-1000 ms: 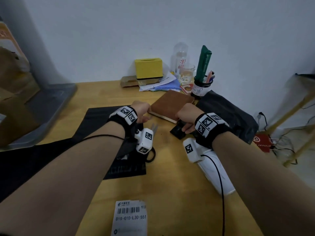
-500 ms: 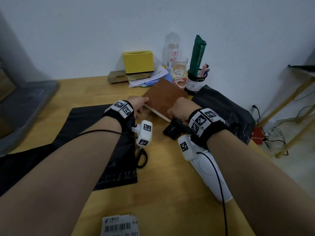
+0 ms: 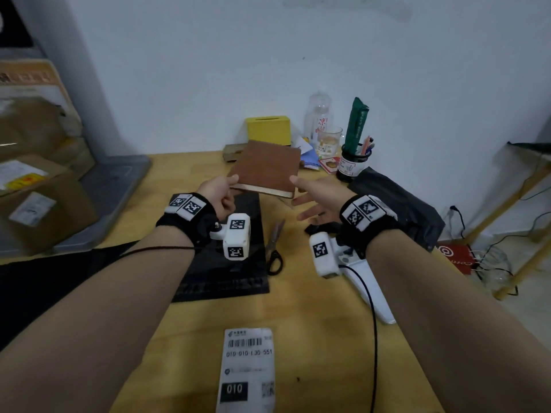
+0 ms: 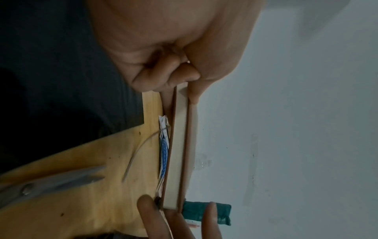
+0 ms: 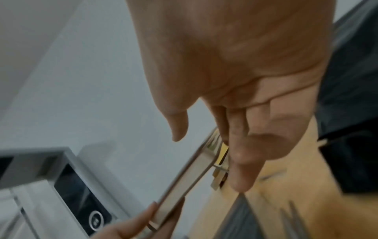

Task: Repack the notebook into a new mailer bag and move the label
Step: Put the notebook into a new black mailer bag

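Note:
A brown notebook [image 3: 265, 168] is held up off the wooden table [image 3: 322, 338], its pale page edge [image 4: 176, 153] facing me. My left hand [image 3: 229, 187] pinches its near left corner, thumb [image 4: 193, 92] on the cover and fingers curled beneath. At the near right corner my right hand [image 3: 301, 193] is spread with straight fingers [image 5: 239, 161] beside and under the notebook [image 5: 184, 176]; the thumb stands apart from it. A flat black mailer bag [image 3: 226, 263] lies under my left wrist. The white shipping label [image 3: 247, 368] lies on the table close to me.
Scissors [image 3: 274, 248] lie just right of the flat bag. A crumpled black mailer [image 3: 396, 204] and a white device [image 3: 369, 284] sit to the right. A yellow box [image 3: 268, 131], bottle, glass and pen cup [image 3: 353, 165] line the wall. Cardboard boxes [image 3: 35, 189] stand left.
The notebook has come up off the table and swung left in my left hand. My right hand has uncurled and now lies spread at the right corner.

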`<action>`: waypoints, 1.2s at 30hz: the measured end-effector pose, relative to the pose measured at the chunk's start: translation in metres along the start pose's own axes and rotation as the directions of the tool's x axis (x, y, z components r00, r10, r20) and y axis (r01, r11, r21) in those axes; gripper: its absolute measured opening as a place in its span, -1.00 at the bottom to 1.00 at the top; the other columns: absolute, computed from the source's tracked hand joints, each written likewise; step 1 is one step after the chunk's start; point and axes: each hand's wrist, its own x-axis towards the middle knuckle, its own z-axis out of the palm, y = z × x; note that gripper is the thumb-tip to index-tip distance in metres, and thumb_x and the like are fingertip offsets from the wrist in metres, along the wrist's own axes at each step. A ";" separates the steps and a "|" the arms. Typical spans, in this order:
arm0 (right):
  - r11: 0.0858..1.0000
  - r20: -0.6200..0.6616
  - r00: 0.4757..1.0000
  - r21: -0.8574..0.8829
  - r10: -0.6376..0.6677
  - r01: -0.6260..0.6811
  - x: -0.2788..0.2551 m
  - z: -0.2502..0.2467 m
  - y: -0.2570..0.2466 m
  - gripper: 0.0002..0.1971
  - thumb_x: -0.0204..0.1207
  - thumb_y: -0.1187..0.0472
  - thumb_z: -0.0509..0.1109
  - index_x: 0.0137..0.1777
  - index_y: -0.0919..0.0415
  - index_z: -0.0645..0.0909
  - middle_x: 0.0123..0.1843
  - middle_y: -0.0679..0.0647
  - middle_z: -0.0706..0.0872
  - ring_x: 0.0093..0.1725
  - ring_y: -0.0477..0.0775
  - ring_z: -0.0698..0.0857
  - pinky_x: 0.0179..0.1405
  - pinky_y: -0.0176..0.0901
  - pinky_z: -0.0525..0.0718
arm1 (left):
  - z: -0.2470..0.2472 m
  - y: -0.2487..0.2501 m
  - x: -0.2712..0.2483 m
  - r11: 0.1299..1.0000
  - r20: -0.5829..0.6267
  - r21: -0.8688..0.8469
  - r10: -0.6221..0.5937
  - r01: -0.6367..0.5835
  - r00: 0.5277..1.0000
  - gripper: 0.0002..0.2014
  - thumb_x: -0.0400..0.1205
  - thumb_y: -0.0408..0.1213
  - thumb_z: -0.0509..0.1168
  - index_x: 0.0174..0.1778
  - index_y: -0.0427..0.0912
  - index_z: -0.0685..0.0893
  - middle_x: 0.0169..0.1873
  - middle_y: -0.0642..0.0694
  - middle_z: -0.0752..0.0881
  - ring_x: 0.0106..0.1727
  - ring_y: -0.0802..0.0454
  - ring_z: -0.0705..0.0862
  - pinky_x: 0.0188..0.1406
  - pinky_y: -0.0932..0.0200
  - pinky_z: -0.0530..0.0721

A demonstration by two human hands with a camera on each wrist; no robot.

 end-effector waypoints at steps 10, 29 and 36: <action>0.835 0.001 1.000 0.551 -0.024 0.020 -0.038 0.066 -0.021 -0.70 0.68 0.05 0.42 0.33 0.13 0.57 -0.01 0.10 0.65 -0.52 -0.02 0.59 -0.61 -0.29 0.60 | -0.049 0.010 -0.094 0.989 0.239 0.144 -0.016 -0.019 0.971 -0.89 0.72 -0.13 0.29 -0.03 -0.07 0.58 -0.26 0.01 0.85 -0.60 0.24 0.43 -0.69 0.42 0.31; 0.604 -0.163 0.970 0.797 0.178 0.023 -0.041 0.031 0.037 -0.85 0.75 0.08 0.25 -0.06 0.05 0.52 -0.51 -0.07 0.46 -0.73 -0.11 0.16 -0.69 -0.37 0.25 | -0.090 -0.052 -0.096 0.212 0.330 0.935 -0.224 -0.284 0.917 -0.56 0.72 -0.52 0.19 0.47 -0.09 0.64 0.68 -0.14 0.25 0.70 -0.15 0.12 0.45 0.12 0.22; 0.568 -0.157 0.972 0.823 0.174 0.031 -0.051 0.027 0.038 -0.81 0.72 0.09 0.31 -0.15 0.07 0.53 -0.62 -0.08 0.36 -0.74 -0.11 0.14 -0.69 -0.41 0.26 | -0.088 -0.053 -0.088 0.324 0.286 0.913 -0.078 -0.247 0.955 -0.58 0.71 -0.43 0.24 0.50 -0.13 0.60 0.56 -0.12 0.48 0.56 -0.14 0.39 0.52 0.05 0.32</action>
